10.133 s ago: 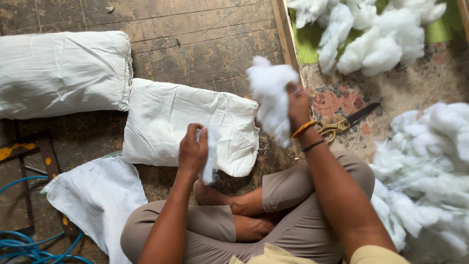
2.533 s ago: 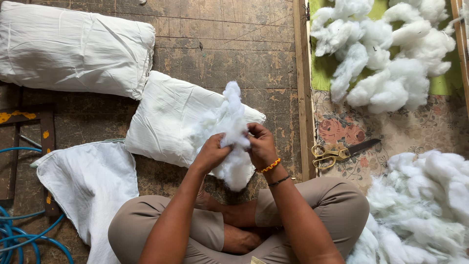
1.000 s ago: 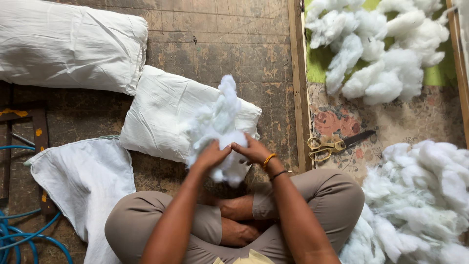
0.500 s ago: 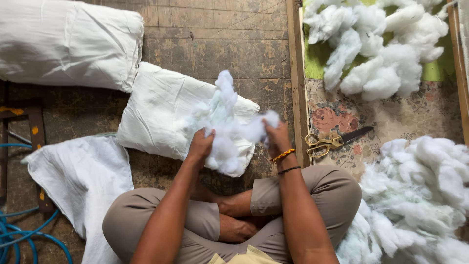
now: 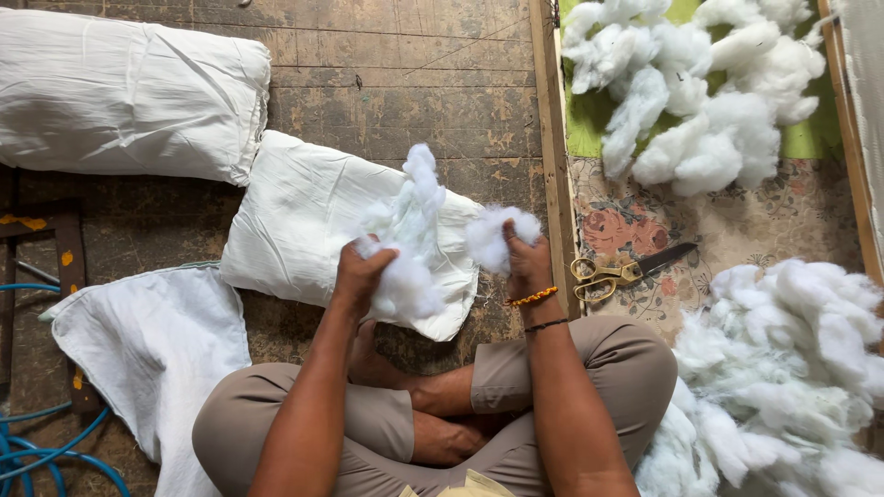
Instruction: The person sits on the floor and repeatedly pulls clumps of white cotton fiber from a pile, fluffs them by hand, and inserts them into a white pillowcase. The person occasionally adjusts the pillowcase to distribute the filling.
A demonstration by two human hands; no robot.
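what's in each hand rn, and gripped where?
Left hand grips the big stuffing clump at its lower left side. Right hand pinches a smaller tuft by its right edge, pulled apart from the clump.

Bare floor (image 5: 396, 83) lies open ahead beyond the near pillow (image 5: 304, 221), while a second pillow (image 5: 120, 92) blocks the far left, a wooden rail (image 5: 550, 138) walls off the right, and scissors (image 5: 622, 270) lie just beside the right hand (image 5: 527, 262).
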